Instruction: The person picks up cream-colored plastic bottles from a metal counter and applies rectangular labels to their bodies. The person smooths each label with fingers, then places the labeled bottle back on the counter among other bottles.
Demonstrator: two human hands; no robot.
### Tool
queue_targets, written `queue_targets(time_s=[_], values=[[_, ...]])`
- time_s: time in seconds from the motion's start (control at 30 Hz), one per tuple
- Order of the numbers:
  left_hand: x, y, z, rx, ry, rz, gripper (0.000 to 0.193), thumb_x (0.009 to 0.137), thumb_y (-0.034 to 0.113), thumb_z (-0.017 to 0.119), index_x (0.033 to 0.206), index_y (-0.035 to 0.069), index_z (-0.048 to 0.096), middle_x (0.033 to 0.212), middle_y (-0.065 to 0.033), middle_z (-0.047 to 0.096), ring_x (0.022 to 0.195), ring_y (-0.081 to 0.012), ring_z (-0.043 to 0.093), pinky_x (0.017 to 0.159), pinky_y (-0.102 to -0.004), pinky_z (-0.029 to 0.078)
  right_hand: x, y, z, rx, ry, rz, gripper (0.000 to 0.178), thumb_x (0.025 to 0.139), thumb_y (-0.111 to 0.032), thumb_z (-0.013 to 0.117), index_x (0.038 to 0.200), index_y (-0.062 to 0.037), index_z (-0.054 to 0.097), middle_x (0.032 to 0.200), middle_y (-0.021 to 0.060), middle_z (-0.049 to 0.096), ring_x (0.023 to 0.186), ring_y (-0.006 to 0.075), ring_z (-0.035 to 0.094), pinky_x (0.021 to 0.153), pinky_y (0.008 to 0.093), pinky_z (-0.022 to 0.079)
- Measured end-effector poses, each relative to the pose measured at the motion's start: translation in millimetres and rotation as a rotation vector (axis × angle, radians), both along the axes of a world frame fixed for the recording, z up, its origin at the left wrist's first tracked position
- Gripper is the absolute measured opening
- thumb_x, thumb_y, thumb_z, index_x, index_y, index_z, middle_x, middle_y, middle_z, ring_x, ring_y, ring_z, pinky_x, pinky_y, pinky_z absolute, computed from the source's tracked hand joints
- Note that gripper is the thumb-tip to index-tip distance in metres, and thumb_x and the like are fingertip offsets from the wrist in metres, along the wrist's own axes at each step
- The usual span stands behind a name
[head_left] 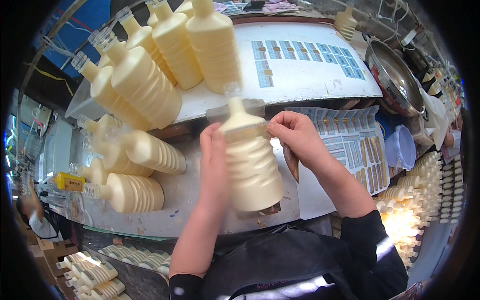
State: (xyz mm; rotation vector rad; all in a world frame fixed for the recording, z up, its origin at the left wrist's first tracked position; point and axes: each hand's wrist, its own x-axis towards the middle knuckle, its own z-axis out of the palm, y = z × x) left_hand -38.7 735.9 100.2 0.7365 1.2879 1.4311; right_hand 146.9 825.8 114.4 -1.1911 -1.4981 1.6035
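A cream ribbed plastic bottle (250,165) with a clear neck is in front of me, neck pointing away, on a dark support. A narrow grey label strip (245,127) lies across its shoulder. Slightly blurred, my left hand (214,160) is closed against the bottle's left side. At the strip's right end, my right hand (299,134) pinches with thumb and forefinger. Its other fingers curl around a pointed brown tool (291,164), seemingly wooden, whose tip points toward me. The bottle's underside is hidden.
Similar cream bottles (145,82) stand at the upper left; several others (134,193) lie below them. Blue labels (287,50) dot the white board (320,82). A label sheet (345,150) lies right of my hand, near a metal pan (395,70) and a pale bucket (401,147).
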Motion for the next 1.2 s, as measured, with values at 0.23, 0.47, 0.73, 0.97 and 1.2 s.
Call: queue_targets(time_s=[0.23,0.47,0.73,0.97,1.2], values=[[5.5,12.7,-12.2,-0.043,0.093,0.036,0.037,0.114,0.035,0.039,0.136,0.006,0.043,0.124,-0.0102,0.059,0.113,-0.0160,0.060,0.098,-0.0327,0.050,-4.4,1.8,-11.4,0.076,0.016,-0.009,0.013,0.094,-0.015,0.072,0.091,-0.0018,0.070,0.083,-0.0013,0.069,0.073,0.0020,0.058,0.065,0.0209,0.047],[2.7,12.6,-27.0,0.055,0.100,0.020,0.038,0.115,0.034,0.035,0.138,0.005,0.042,0.126,-0.0118,0.059,0.114,-0.0174,0.060,0.099,-0.0346,0.051,-9.8,3.2,-17.7,0.060,0.049,-0.019,0.013,0.093,-0.012,0.074,0.089,-0.0008,0.069,0.083,-0.0017,0.069,0.075,0.0013,0.059,0.067,0.0190,0.048],[1.0,14.1,-31.5,0.075,0.026,-0.011,0.042,0.115,0.037,0.035,0.141,0.005,0.040,0.128,-0.0116,0.059,0.116,-0.0187,0.059,0.102,-0.0345,0.049,-11.9,2.7,-23.9,0.073,0.136,-0.023,0.009,0.095,-0.010,0.070,0.096,-0.0030,0.064,0.088,-0.0036,0.065,0.078,0.0003,0.057,0.068,0.0184,0.046],[7.4,14.2,-18.0,0.140,0.193,0.180,0.038,0.112,0.028,0.045,0.140,0.003,0.045,0.128,-0.0111,0.058,0.112,-0.0164,0.058,0.099,-0.0308,0.048,-4.4,9.6,-15.7,0.013,0.133,0.050,0.019,0.099,-0.016,0.066,0.114,-0.0045,0.062,0.090,-0.0011,0.064,0.081,0.0041,0.057,0.073,0.0222,0.048],[11.2,14.6,-2.0,0.143,0.071,0.097,0.031,0.104,0.015,0.065,0.129,0.000,0.055,0.124,-0.0103,0.061,0.110,-0.0142,0.058,0.097,-0.0294,0.049,-12.9,6.9,-24.5,0.067,0.035,0.060,0.039,0.090,-0.030,0.078,0.114,-0.0034,0.062,0.079,0.0008,0.060,0.074,0.0088,0.055,0.069,0.0282,0.048]])
